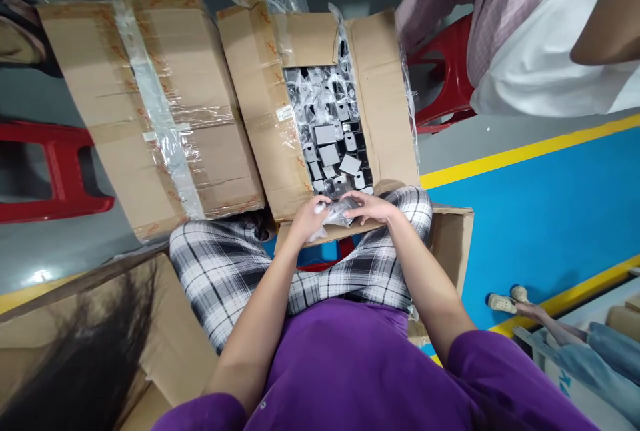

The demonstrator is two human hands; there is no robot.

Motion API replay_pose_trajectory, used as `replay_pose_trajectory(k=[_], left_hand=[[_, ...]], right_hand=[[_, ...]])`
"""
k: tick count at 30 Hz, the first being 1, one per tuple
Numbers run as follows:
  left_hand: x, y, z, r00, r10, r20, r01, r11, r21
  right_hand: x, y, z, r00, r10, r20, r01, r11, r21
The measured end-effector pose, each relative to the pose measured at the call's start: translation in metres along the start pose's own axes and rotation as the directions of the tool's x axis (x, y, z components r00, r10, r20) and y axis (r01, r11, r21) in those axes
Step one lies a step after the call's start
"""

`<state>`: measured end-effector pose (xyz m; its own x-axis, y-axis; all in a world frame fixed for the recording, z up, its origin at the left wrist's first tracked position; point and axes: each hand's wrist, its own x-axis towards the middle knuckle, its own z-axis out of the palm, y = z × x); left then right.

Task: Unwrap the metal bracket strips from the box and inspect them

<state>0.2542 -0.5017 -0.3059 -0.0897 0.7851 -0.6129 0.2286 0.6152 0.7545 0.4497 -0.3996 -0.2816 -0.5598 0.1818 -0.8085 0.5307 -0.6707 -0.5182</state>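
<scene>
My left hand [313, 215] and my right hand [371, 207] meet at the near flap of an open cardboard box [260, 117]. Together they grip a small clear plastic bag [336, 214] with a grey part inside. Both hands have fingers curled around it. The box holds several small grey and black parts in clear plastic bags [334, 141]. I sit with checked trousers [225, 264] and a purple shirt [350, 364].
A taped, closed carton [150, 104] stands left of the open box. More cardboard [100, 344] lies at my lower left and one box [453, 244] at my right. Red plastic stools [55, 171] flank the cartons. Another person [525, 37] sits at upper right; someone's feet [510, 299] show lower right.
</scene>
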Motion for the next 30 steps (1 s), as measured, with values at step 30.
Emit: replay_pose_trajectory(k=[30], left_hand=[[-0.092,0.024,-0.125,0.878,-0.473,-0.076,0.280,0.379,0.882]], right_hand=[[0.062,-0.026,0.027,0.991,-0.120,-0.066,-0.072,-0.050,-0.996]])
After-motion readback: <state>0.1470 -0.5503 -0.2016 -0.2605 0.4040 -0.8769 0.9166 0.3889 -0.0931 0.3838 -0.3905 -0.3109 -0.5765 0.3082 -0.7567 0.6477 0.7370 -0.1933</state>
